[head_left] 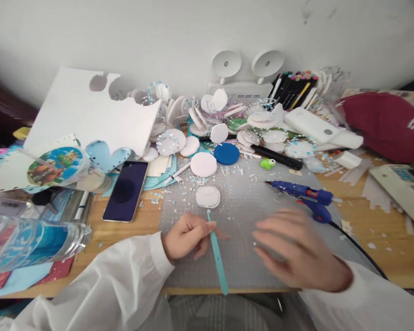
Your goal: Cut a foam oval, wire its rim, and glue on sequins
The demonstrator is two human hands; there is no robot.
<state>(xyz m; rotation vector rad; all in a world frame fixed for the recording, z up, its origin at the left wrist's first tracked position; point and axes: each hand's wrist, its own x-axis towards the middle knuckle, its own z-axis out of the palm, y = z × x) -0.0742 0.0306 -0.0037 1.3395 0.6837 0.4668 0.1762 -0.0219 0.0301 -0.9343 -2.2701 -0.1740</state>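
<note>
My left hand (189,235) pinches a narrow teal paper strip (219,264) near its upper end, thumb on top. The strip slants down to the mat's front edge. To the right, my right hand (293,246) hovers over the grey cutting mat (241,225), fingers spread and slightly blurred; nothing shows between them. Just beyond the strip's tip lies a white disc with a ragged outline (208,196). Farther back are a plain white disc (203,164) and a blue disc (227,154). A blue hot glue gun (303,193) rests right of my right hand.
A phone (126,191) and a water bottle (31,243) lie on the left. A green punch (267,163) and a black cutter knife (278,157) lie at the mat's back right. White foam board (93,115), piled discs and a twin-headed lamp (243,87) stand behind.
</note>
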